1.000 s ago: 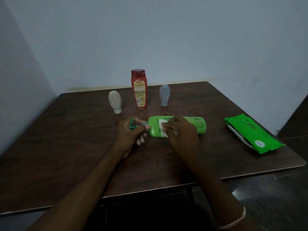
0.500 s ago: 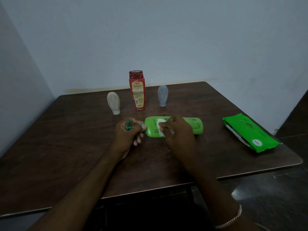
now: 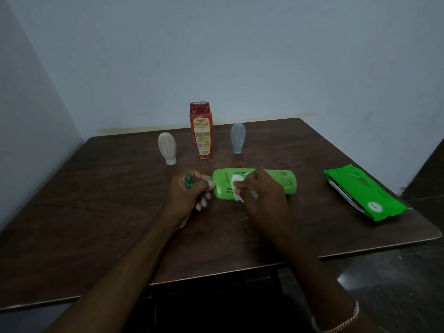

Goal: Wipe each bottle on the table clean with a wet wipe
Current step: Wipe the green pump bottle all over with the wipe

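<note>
crumpled white wipe [image 3: 237, 187] barely shifted under right hand [image 3: 262, 193] on green bottle [image 3: 281, 180]

A dark brown wood-grain worktop [image 3: 96, 200] with rounded corners stands in a corner where a pale blue back wall [image 3: 240, 56] meets a side wall [image 3: 28, 116] on the left. A yellowish strip [image 3: 156, 128] runs along the back wall's foot, just behind the worktop's far edge. Pale specks [image 3: 240, 213] dot the worktop's middle, and a dark, glossy floor [image 3: 396, 284] shows to the right of it and below its near edge.
</note>
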